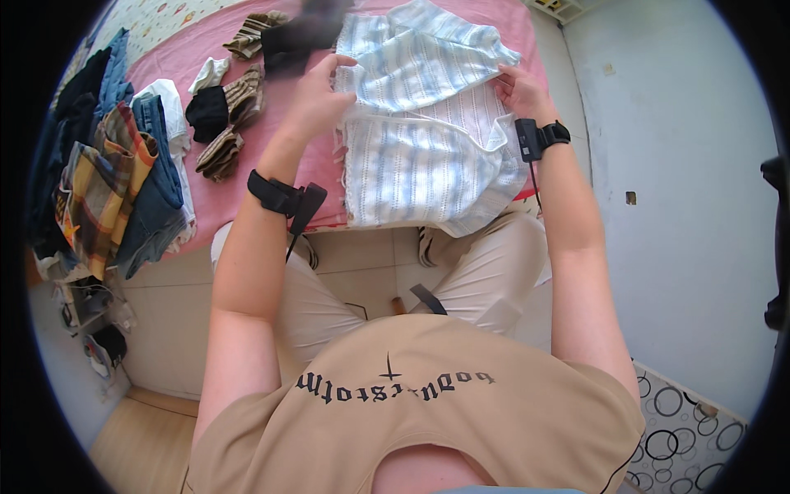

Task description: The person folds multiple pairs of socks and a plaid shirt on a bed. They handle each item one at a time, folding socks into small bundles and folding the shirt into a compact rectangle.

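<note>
A light blue and white striped cardigan point(420, 177) with a fringed hem lies spread on the pink cloth before me. Its front is parted, showing the paler inside. At the hem, on the left, my left hand point(322, 92) touches the fabric with thumb and index finger apart. My right hand point(522, 92) pinches the edge of the upper front panel at the cardigan's right side. Beyond my left hand is a black cloth item point(288, 43), and a dark shape above it is smeared by motion.
Brown striped socks point(244, 95), a black bundle point(207, 111) and a white bundle point(210, 74) lie left of the cardigan. Farther left are folded jeans point(152, 193) and a plaid shirt point(111, 177). The pink cloth point(284, 177) covers the surface. A white wall point(666, 165) stands right.
</note>
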A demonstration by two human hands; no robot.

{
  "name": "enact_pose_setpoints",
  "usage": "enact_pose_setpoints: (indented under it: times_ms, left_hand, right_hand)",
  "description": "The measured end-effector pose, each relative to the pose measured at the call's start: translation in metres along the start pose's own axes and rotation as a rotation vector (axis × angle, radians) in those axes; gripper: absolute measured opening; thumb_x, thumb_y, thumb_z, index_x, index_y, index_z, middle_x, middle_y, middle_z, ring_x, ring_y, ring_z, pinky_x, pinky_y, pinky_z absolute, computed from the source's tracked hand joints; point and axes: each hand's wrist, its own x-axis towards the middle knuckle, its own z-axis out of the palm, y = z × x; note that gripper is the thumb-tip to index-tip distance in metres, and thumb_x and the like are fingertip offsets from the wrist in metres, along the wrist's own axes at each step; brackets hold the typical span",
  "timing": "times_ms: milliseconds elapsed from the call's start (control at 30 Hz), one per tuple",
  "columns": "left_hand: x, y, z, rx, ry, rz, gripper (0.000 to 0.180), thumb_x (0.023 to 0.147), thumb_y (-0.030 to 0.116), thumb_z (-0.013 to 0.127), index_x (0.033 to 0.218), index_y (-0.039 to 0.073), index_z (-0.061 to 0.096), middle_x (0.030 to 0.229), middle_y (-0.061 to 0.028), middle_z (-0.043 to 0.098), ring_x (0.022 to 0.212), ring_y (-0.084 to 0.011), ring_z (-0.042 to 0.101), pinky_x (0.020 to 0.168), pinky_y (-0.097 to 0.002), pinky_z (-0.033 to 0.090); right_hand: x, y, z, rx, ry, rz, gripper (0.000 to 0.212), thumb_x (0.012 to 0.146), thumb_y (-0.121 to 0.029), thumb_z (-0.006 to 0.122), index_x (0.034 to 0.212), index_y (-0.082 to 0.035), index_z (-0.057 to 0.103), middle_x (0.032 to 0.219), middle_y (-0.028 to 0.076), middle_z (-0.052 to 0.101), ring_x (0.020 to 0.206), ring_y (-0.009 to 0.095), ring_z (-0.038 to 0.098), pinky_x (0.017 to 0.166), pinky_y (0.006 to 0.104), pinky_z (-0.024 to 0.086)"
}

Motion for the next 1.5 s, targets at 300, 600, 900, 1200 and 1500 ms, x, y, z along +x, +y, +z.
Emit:
enact_pose_setpoints:
  times_ms: [300, 600, 900, 1200, 1500]
  left_hand:
    - [-0.012, 0.000, 0.010, 0.589, 0.243, 0.166, 0.042, 0.086, 0.013, 0.079, 0.128, 0.008, 0.073, 0.116, -0.0197, 0.075, 0.109, -0.0389, 0.073, 0.100, -0.0472, 0.058]
    - [-0.028, 0.014, 0.033, 0.551, -0.213, 0.351, 0.020, 0.088, 0.018, 0.081, 0.100, 0.002, 0.078, 0.097, -0.0140, 0.072, 0.090, -0.0330, 0.072, 0.083, -0.0438, 0.059]
    - [-0.016, 0.027, -0.013, 0.557, -0.209, -0.150, 0.022, 0.081, 0.016, 0.081, 0.096, 0.001, 0.076, 0.090, -0.0156, 0.077, 0.089, -0.0352, 0.075, 0.082, -0.0445, 0.059]
    - [-0.023, 0.012, 0.005, 0.676, -0.096, 0.179, 0.053, 0.082, 0.023, 0.083, 0.132, 0.009, 0.071, 0.139, -0.0158, 0.065, 0.130, -0.0388, 0.061, 0.110, -0.0478, 0.053]
    - [-0.028, 0.014, 0.006, 0.733, -0.198, 0.122, 0.056, 0.084, 0.029, 0.084, 0.136, 0.012, 0.071, 0.145, -0.0103, 0.063, 0.136, -0.0369, 0.057, 0.112, -0.0520, 0.051]
  right_hand:
    - [-0.083, 0.000, -0.039, -0.594, -0.071, -0.108, 0.020, 0.103, -0.020, 0.078, 0.115, -0.004, 0.076, 0.102, 0.004, 0.079, 0.089, 0.011, 0.073, 0.081, 0.0269, 0.057]
    - [-0.105, 0.026, -0.033, -1.159, -0.158, -0.570, 0.024, 0.095, -0.010, 0.078, 0.118, -0.007, 0.077, 0.083, 0.005, 0.064, 0.076, 0.016, 0.060, 0.075, 0.0320, 0.054]
    - [-0.094, 0.012, -0.039, -1.204, 0.088, -0.513, 0.022, 0.098, -0.021, 0.079, 0.108, -0.001, 0.076, 0.091, 0.014, 0.077, 0.085, 0.025, 0.074, 0.076, 0.0388, 0.057]
    - [-0.028, -0.036, -0.004, -1.261, 0.051, -0.524, 0.036, 0.096, -0.026, 0.080, 0.126, -0.007, 0.073, 0.111, 0.013, 0.076, 0.099, 0.027, 0.074, 0.089, 0.0392, 0.059]
    - [0.049, -0.060, 0.112, -1.398, -0.115, -1.043, 0.057, 0.099, -0.020, 0.072, 0.154, -0.023, 0.061, 0.157, 0.019, 0.057, 0.142, 0.040, 0.058, 0.114, 0.0493, 0.052]
